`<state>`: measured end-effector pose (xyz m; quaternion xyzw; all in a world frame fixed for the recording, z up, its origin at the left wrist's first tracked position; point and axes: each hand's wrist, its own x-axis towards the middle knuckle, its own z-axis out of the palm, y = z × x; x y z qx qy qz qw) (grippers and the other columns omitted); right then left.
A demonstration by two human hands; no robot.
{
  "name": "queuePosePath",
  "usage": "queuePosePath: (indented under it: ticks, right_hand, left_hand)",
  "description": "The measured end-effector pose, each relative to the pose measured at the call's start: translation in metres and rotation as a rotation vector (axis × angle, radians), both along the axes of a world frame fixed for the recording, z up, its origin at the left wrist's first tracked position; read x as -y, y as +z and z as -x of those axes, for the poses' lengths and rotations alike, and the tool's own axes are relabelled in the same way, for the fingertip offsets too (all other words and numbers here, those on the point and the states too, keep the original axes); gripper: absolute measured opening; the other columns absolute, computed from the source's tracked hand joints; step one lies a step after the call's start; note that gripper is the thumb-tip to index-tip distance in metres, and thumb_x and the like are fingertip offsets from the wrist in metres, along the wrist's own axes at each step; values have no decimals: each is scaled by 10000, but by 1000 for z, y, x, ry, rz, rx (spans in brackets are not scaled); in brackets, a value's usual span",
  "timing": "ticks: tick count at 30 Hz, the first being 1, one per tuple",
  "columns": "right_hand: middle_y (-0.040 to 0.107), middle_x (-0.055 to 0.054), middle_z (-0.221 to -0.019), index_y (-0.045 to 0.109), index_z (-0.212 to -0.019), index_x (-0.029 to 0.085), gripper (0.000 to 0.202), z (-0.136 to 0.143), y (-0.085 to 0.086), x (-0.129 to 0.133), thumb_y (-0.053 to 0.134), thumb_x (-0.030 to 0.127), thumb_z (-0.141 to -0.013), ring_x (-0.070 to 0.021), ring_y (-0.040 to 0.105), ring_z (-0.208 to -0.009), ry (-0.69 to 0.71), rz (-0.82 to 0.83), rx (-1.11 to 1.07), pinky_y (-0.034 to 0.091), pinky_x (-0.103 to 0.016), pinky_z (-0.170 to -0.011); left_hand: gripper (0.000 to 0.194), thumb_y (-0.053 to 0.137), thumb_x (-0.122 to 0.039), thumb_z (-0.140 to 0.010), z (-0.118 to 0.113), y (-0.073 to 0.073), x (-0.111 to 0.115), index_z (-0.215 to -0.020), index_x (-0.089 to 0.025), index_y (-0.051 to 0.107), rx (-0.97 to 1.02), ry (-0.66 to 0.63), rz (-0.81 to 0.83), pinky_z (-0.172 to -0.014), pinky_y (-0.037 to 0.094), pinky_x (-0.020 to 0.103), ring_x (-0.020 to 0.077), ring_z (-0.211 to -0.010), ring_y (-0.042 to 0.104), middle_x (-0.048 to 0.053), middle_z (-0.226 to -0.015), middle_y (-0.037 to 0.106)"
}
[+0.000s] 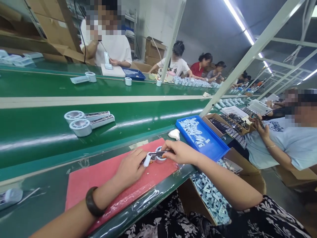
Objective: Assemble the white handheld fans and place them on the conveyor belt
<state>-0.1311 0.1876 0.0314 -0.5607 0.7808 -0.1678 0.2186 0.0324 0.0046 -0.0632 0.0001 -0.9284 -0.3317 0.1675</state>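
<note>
My left hand [130,167] and my right hand [180,152] meet over a red mat [99,175] on the bench edge. Between them lies a small white plastic device with a round head and a dark strip along its handle [156,156]. Left fingers pinch its handle end; right fingers hold the round head end. A dark bangle sits on my left wrist. A white lump [174,134] rests just beyond the mat.
Two finished white devices [85,122] lie on the green conveyor belt [123,115]. A blue tray of small white parts [200,135] stands right of the mat, a carton of parts [210,195] below it. Co-workers sit opposite and at right.
</note>
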Motion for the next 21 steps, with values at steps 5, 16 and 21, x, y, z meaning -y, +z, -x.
queuePosePath:
  ticks: [5,16,21]
  right_hand:
    - [725,-29,-923,609,-1088,186,155,-4,-1,2,632,257,-951,-168,629,-787,-46,24,-54,395,-285,-686]
    - [710,-15,-958,614,-1237,225,461,-23,-11,-4,769,347,-820,-154,620,-786,-402,381,224,454,-280,-712]
    - [649,3,-808,646,-879,197,290,-60,-27,7,762,440,-772,-137,553,-694,-425,391,250,400,-264,-628]
  left_hand:
    - [372,504,-335,-951,0,-6,1,-1294,-205,566,-123,79,8,-867,534,411,261,-1036,647,82,-1151,690]
    - [216,546,-374,-1009,-2,18,12,-1082,-218,676,-330,202,99,-761,504,291,173,-859,645,20,-929,700]
    - [199,518,-364,-1022,-10,26,1,-1112,-248,651,-417,43,215,-678,506,271,168,-783,639,13,-872,664]
